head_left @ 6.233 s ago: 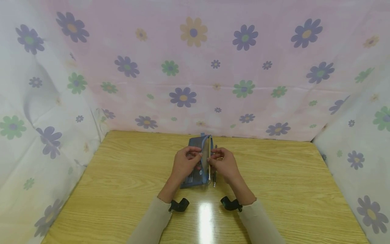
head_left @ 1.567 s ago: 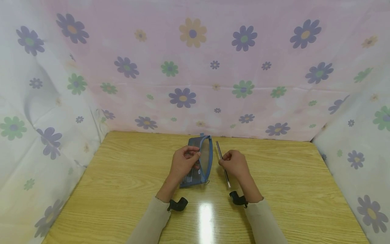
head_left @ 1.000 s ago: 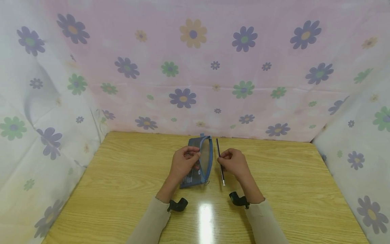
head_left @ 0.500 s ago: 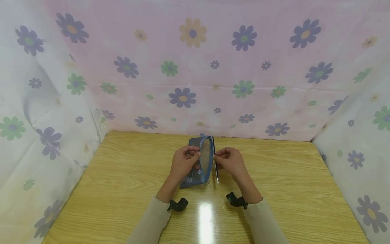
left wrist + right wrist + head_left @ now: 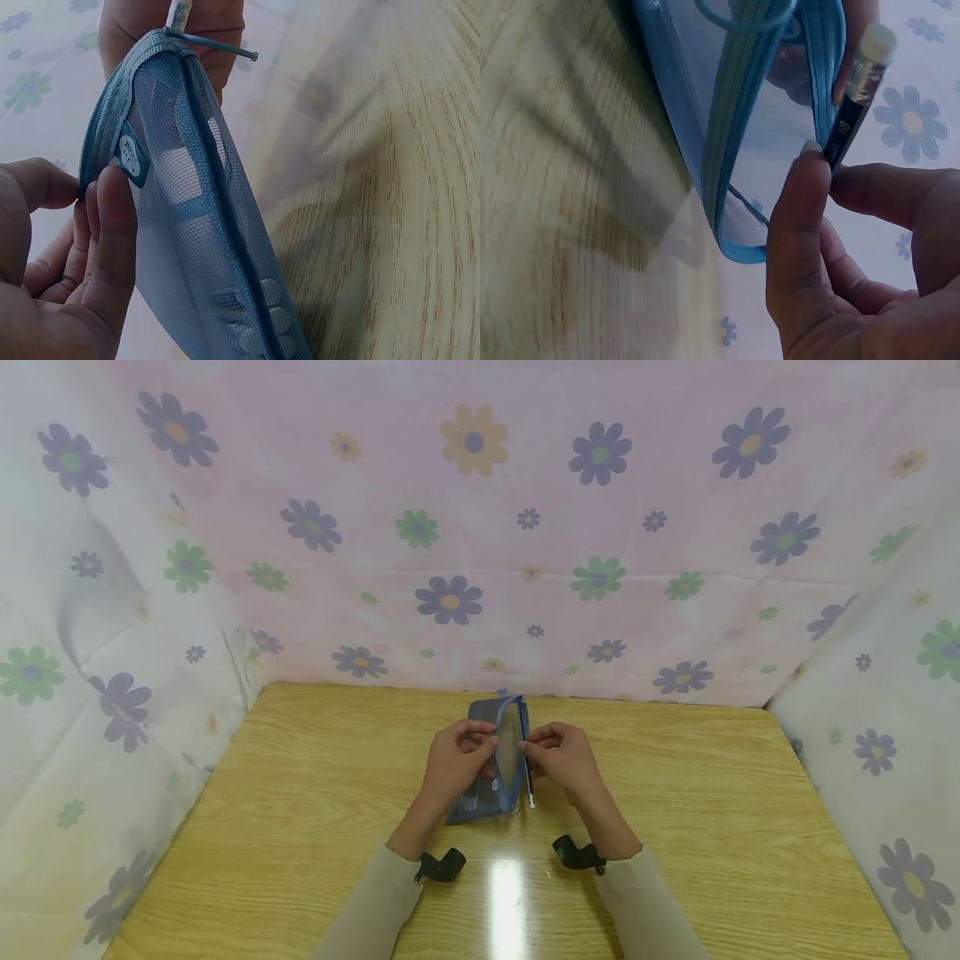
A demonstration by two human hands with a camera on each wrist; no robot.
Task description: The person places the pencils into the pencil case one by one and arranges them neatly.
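Note:
A blue mesh zip pencil case (image 5: 476,802) stands on the table with its zipped mouth spread toward the right. My left hand (image 5: 453,764) pinches one edge of that mouth between thumb and fingers, beside a small oval label (image 5: 130,156). In my right hand (image 5: 566,764), thumb and fingertips pinch a dark pencil (image 5: 847,124) marked HB, its white eraser (image 5: 878,43) toward my body. The pencil lies along the case's opening, overlapping its right edge in the head view. Small pale block shapes (image 5: 262,315) show through the mesh.
The wood-grain table (image 5: 337,752) extends to both sides and toward me. Flowered cloth (image 5: 525,543) hangs behind it and at both sides. A metal ring (image 5: 217,46) hangs at the zip's end. Black wrist cameras (image 5: 442,865) sit at both cuffs.
Earliest, my right hand held a gold pencil at the case's mouth while the dark one lay on the table. Since then it has picked up the dark pencil, straightened it and brought it left.

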